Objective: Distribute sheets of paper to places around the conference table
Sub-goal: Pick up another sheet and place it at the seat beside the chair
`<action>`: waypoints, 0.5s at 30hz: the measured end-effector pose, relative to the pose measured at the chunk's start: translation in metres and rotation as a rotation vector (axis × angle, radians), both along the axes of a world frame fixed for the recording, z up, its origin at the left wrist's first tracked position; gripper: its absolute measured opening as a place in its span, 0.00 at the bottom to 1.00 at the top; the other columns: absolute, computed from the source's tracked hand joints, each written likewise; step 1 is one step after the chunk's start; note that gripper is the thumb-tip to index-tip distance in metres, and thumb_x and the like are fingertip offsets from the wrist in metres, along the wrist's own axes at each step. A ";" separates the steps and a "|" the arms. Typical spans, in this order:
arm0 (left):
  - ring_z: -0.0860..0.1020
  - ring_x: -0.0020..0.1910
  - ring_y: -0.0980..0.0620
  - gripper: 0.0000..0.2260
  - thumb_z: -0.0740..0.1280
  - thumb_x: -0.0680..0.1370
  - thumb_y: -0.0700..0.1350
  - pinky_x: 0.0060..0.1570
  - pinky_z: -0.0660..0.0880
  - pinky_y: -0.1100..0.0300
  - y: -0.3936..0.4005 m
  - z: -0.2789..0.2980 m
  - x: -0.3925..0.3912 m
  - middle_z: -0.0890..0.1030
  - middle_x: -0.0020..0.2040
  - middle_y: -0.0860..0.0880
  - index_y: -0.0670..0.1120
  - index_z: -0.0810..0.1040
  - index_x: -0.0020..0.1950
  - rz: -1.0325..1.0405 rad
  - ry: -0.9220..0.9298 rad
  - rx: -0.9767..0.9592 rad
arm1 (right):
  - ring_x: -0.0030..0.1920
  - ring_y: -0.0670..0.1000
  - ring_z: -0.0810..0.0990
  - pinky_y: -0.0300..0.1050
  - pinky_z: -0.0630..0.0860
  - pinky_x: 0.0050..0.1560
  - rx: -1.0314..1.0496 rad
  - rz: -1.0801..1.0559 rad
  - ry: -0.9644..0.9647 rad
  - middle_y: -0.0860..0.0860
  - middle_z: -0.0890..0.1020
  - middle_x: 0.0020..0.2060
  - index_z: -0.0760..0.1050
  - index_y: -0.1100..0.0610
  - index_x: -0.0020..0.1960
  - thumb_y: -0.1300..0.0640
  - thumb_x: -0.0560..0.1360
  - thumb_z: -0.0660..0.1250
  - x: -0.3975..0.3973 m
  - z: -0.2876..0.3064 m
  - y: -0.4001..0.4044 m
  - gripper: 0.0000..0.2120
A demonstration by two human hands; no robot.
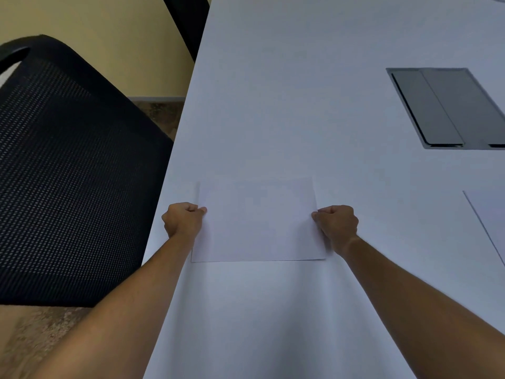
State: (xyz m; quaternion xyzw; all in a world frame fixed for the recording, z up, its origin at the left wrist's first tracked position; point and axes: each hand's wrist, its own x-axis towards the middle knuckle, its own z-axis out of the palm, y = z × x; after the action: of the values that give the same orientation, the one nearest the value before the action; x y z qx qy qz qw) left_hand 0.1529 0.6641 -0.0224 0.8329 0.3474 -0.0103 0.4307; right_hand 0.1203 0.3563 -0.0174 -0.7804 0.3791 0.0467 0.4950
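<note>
A blank white sheet of paper (258, 222) lies flat or nearly flat on the white conference table (287, 105), close to the table's left edge. My left hand (184, 218) pinches the sheet's left edge between thumb and curled fingers. My right hand (337, 225) pinches its right edge the same way. Both forearms reach in from the bottom of the view. Another white sheet (492, 214) lies on the table at the right border, mostly cut off.
A black mesh office chair (71, 170) stands against the table's left edge beside the sheet. A grey cable hatch (448, 108) is set into the tabletop at the far right. Speckled floor and a yellow wall show at the left.
</note>
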 end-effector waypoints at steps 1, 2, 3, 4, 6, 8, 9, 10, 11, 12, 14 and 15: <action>0.72 0.36 0.57 0.09 0.75 0.72 0.43 0.40 0.72 0.59 0.001 -0.001 0.000 0.80 0.40 0.51 0.45 0.80 0.34 -0.001 -0.001 0.014 | 0.48 0.54 0.81 0.46 0.78 0.53 -0.012 0.001 0.006 0.50 0.83 0.43 0.84 0.56 0.43 0.59 0.70 0.74 0.000 -0.001 0.001 0.03; 0.72 0.35 0.58 0.08 0.75 0.72 0.43 0.39 0.72 0.59 0.001 -0.002 0.000 0.80 0.38 0.51 0.44 0.80 0.34 -0.008 -0.002 0.024 | 0.49 0.54 0.81 0.48 0.79 0.55 -0.024 0.004 0.011 0.50 0.83 0.43 0.84 0.56 0.43 0.59 0.70 0.74 0.000 -0.002 0.003 0.03; 0.74 0.34 0.56 0.09 0.76 0.72 0.43 0.39 0.73 0.59 0.002 -0.003 0.001 0.79 0.37 0.51 0.44 0.80 0.34 -0.018 -0.004 0.030 | 0.49 0.55 0.81 0.50 0.79 0.57 -0.034 0.005 0.016 0.50 0.83 0.43 0.84 0.56 0.43 0.59 0.70 0.74 0.000 -0.003 0.004 0.03; 0.77 0.36 0.52 0.09 0.76 0.72 0.43 0.39 0.74 0.59 0.001 -0.003 0.001 0.79 0.36 0.51 0.44 0.80 0.33 -0.030 -0.005 0.035 | 0.50 0.56 0.82 0.51 0.79 0.58 -0.044 0.004 0.018 0.50 0.82 0.42 0.84 0.56 0.43 0.59 0.70 0.74 0.000 -0.004 0.005 0.03; 0.79 0.38 0.47 0.11 0.76 0.72 0.43 0.39 0.76 0.58 0.001 -0.003 0.001 0.80 0.37 0.50 0.47 0.78 0.31 -0.053 -0.004 0.051 | 0.50 0.57 0.82 0.53 0.79 0.57 -0.065 -0.005 0.018 0.49 0.82 0.41 0.83 0.55 0.42 0.59 0.69 0.74 0.001 -0.004 0.006 0.02; 0.81 0.40 0.45 0.10 0.75 0.72 0.43 0.40 0.77 0.57 0.000 -0.004 0.002 0.81 0.39 0.48 0.47 0.79 0.32 -0.071 -0.008 0.066 | 0.50 0.56 0.82 0.52 0.79 0.57 -0.082 -0.012 0.019 0.48 0.81 0.40 0.83 0.54 0.41 0.59 0.69 0.74 0.002 -0.005 0.007 0.02; 0.81 0.41 0.44 0.09 0.75 0.72 0.43 0.41 0.78 0.57 -0.001 -0.004 0.003 0.82 0.40 0.46 0.46 0.80 0.33 -0.082 -0.011 0.076 | 0.50 0.56 0.82 0.51 0.79 0.57 -0.089 -0.016 0.019 0.48 0.81 0.39 0.83 0.54 0.40 0.59 0.69 0.74 0.002 -0.005 0.007 0.01; 0.82 0.42 0.43 0.08 0.75 0.72 0.43 0.41 0.78 0.56 -0.002 -0.004 0.004 0.83 0.41 0.46 0.45 0.81 0.35 -0.089 -0.014 0.083 | 0.49 0.56 0.82 0.50 0.79 0.56 -0.095 -0.020 0.017 0.47 0.81 0.38 0.82 0.53 0.40 0.59 0.69 0.74 0.002 -0.005 0.007 0.02; 0.81 0.43 0.43 0.08 0.75 0.73 0.42 0.41 0.78 0.56 -0.003 -0.003 0.004 0.83 0.41 0.46 0.45 0.80 0.35 -0.089 -0.020 0.086 | 0.48 0.55 0.82 0.49 0.79 0.55 -0.099 -0.025 0.014 0.47 0.81 0.38 0.82 0.53 0.39 0.59 0.69 0.74 0.002 -0.006 0.006 0.02; 0.81 0.43 0.43 0.09 0.75 0.73 0.42 0.41 0.77 0.56 -0.004 -0.003 0.005 0.82 0.39 0.47 0.45 0.79 0.34 -0.088 -0.027 0.090 | 0.47 0.55 0.81 0.49 0.79 0.55 -0.102 -0.031 0.011 0.47 0.81 0.39 0.82 0.53 0.40 0.59 0.68 0.74 0.003 -0.007 0.006 0.02; 0.81 0.44 0.42 0.09 0.75 0.73 0.42 0.41 0.77 0.56 -0.006 -0.002 0.006 0.79 0.36 0.50 0.46 0.79 0.34 -0.091 -0.038 0.096 | 0.46 0.53 0.80 0.49 0.79 0.55 -0.112 -0.039 0.010 0.48 0.82 0.41 0.82 0.53 0.41 0.58 0.68 0.74 0.003 -0.009 0.007 0.03; 0.82 0.46 0.42 0.06 0.75 0.73 0.42 0.43 0.77 0.55 -0.006 -0.002 0.007 0.81 0.38 0.49 0.43 0.81 0.37 -0.096 -0.038 0.097 | 0.46 0.53 0.80 0.48 0.79 0.55 -0.117 -0.041 0.011 0.48 0.82 0.41 0.82 0.53 0.41 0.58 0.68 0.74 0.003 -0.010 0.007 0.03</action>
State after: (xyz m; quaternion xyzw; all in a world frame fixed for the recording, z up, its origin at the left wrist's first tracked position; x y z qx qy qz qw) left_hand 0.1595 0.6580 -0.0248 0.8686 0.2987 0.0016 0.3953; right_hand 0.1231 0.3629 -0.0271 -0.7998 0.3998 0.0187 0.4474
